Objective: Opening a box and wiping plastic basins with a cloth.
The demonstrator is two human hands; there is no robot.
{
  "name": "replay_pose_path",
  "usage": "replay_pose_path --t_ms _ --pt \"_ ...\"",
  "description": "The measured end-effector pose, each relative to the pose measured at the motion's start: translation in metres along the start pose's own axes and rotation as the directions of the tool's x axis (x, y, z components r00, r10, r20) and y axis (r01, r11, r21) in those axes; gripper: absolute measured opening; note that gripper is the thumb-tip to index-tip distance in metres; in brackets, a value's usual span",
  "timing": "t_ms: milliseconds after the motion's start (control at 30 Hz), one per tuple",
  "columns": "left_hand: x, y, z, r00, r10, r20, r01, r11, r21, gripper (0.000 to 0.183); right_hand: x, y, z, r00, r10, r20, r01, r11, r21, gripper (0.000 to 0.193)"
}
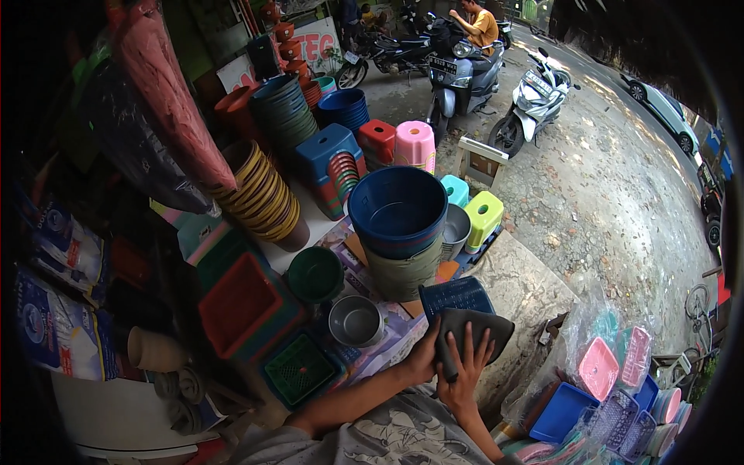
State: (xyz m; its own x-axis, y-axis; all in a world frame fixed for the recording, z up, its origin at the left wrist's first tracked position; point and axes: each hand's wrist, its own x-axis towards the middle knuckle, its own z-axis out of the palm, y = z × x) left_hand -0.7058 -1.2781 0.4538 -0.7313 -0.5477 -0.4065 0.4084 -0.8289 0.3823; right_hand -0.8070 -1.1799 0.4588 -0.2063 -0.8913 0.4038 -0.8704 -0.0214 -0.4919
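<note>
A dark blue plastic basket or pail (457,297) is tilted on its side in front of me, its ribbed side showing. My left hand (422,356) grips it from the near left, its fingertips mostly hidden. A dark grey cloth (498,332) is draped against the basket's near end. My right hand (468,363) presses the cloth there, its fingers spread over it. Just beyond stands a tall stack of buckets, with a dark blue bucket (397,203) on top. A grey metal-looking bowl (356,321) and a green bucket (315,274) stand to the left.
Stacked yellow-brown pots (263,198), blue stools (329,151) and a yellow stool (484,215) stand around the far side. Green and red baskets (298,370) lie at left. Pink and blue trays (564,411) fill the lower right. Motorbikes (463,70) and a person (482,27) are farther off.
</note>
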Motion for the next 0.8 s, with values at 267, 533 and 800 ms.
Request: replay_pose_path --t_ms 267,533,800 --pt "-0.014 -0.026 -0.019 0.945 0.326 -0.014 -0.175 0.542 0.822 0.067 0.074 -0.004 -0.03 0.985 0.068 0.157 -0.055 0.995 -0.08 0.057" --pt "-0.016 -0.004 -0.012 0.863 0.501 0.063 -0.217 0.256 0.942 0.066 0.047 -0.038 -0.059 0.957 0.046 0.285 -0.06 0.997 0.041 0.057" --pt "-0.04 0.001 0.026 0.95 0.269 0.155 -0.253 0.382 0.889 0.037 0.098 0.049 -0.048 0.967 0.197 0.162 -0.225 0.958 0.176 0.047"
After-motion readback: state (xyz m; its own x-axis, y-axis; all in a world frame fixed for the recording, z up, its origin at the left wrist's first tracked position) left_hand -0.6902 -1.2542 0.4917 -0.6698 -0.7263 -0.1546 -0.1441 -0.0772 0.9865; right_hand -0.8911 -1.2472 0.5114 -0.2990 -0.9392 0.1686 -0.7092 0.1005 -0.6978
